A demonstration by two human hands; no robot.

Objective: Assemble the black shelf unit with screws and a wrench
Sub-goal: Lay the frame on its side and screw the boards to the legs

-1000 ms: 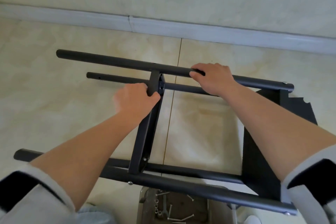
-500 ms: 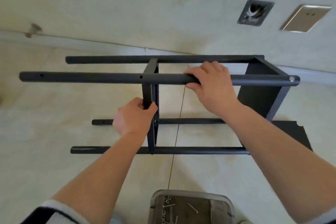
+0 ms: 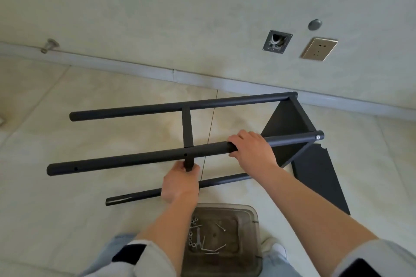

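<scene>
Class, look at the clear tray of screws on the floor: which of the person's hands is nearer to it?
Left. The left hand grips the frame's cross bar just above the tray; the right hand holds the long tube farther up.

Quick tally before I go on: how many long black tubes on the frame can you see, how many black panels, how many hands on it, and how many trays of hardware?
Long black tubes: 3
Black panels: 2
Hands on the frame: 2, left hand, right hand
Hardware trays: 1
Total: 8
</scene>
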